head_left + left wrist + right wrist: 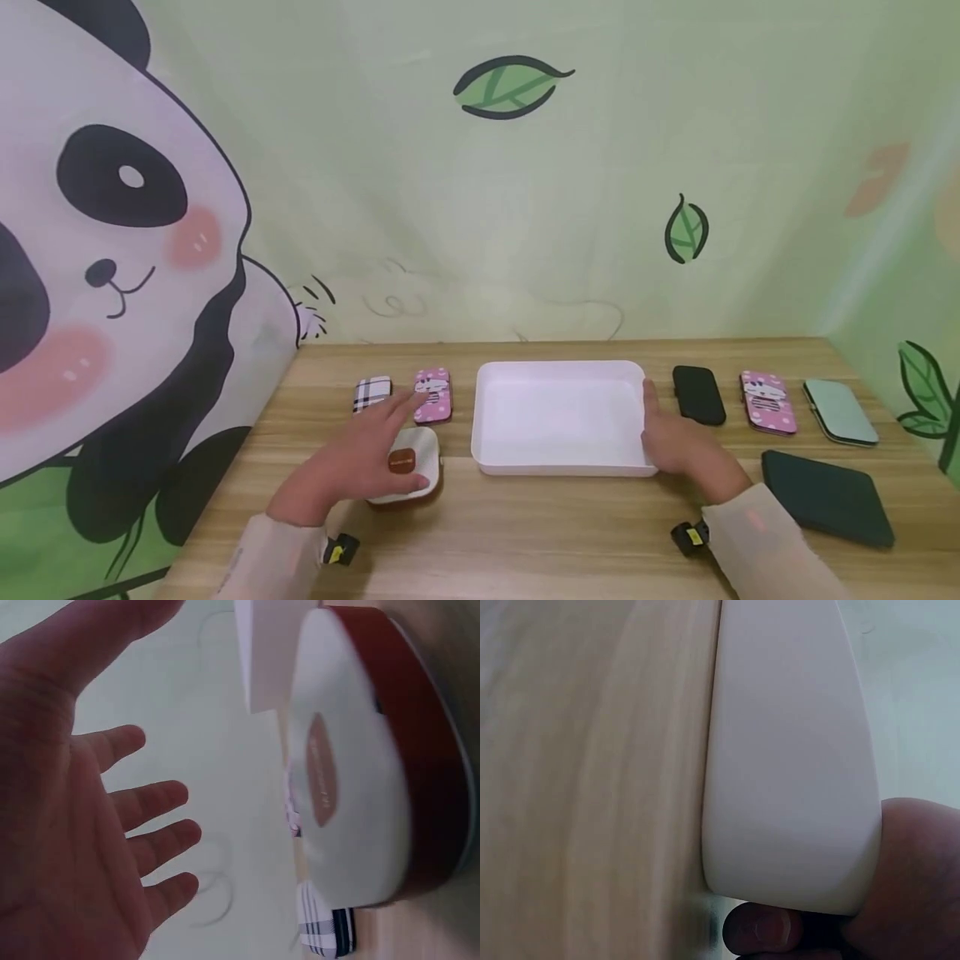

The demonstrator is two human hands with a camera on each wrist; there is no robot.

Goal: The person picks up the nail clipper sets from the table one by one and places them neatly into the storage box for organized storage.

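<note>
Tray (558, 417) sits mid-counter (525, 533); right grip (675, 442) holds its right rim, left grip (360, 458) hovers spread over a white case (416, 471). Left wrist: fingers (150, 802) straight, clear of the case (352, 772). Right wrist: thumb (765, 930) curls under the tray's edge (787, 765).

Two bare hands and forearms of a person, seen from above. The left hand (367, 454) and right hand (678, 442) wear no rings or gloves. Each forearm is covered by a pale, cream-coloured long sleeve: the left sleeve (262, 558) and the right sleeve (765, 542), both of soft, slightly sheer fabric ending at the wrist. At each cuff sits a small black device with a yellow mark: the left wrist device (341, 550) and the right wrist device (690, 537). Fingernails are short and plain
</note>
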